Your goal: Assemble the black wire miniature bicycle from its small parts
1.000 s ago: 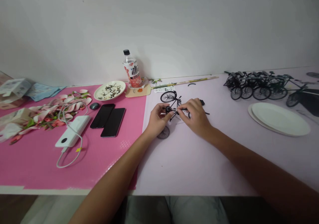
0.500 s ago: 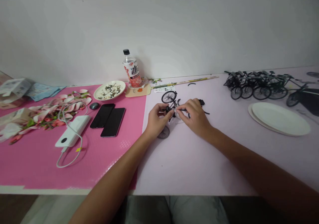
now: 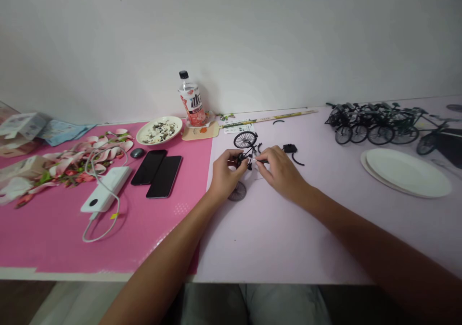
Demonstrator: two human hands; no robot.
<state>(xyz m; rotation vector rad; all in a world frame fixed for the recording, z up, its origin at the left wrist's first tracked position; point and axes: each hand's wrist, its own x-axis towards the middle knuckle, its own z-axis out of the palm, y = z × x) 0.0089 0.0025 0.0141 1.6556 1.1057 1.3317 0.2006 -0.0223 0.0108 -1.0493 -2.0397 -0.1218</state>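
Observation:
A black miniature bicycle (image 3: pixel 251 148) is tilted over the pale table, one spoked wheel (image 3: pixel 245 140) at the far end and the other (image 3: pixel 237 191) below my left wrist. My left hand (image 3: pixel 226 173) is closed around the middle of its frame, hiding part of it. In the fingertips of my right hand (image 3: pixel 280 171) is a thin, silver-shafted tool, apparently a small screwdriver (image 3: pixel 253 159). Its tip points at the bicycle's middle by my left thumb; whether it touches is too small to tell. A black block-like part (image 3: pixel 289 148) and a curved black strip (image 3: pixel 298 160) lie beyond my right hand.
Several miniature bicycles (image 3: pixel 378 125) stand at the back right, near stacked white plates (image 3: pixel 407 173). On the left are two phones (image 3: pixel 164 176), a white power bank (image 3: pixel 106 190) with cable, flower petals (image 3: pixel 72 163), a bowl (image 3: pixel 159 131) and a bottle (image 3: pixel 192 101).
My right hand has shifted slightly left and down, and the tool's silver shaft now shows more clearly. More of the block-like part and curved strip is uncovered. My left hand keeps its hold.

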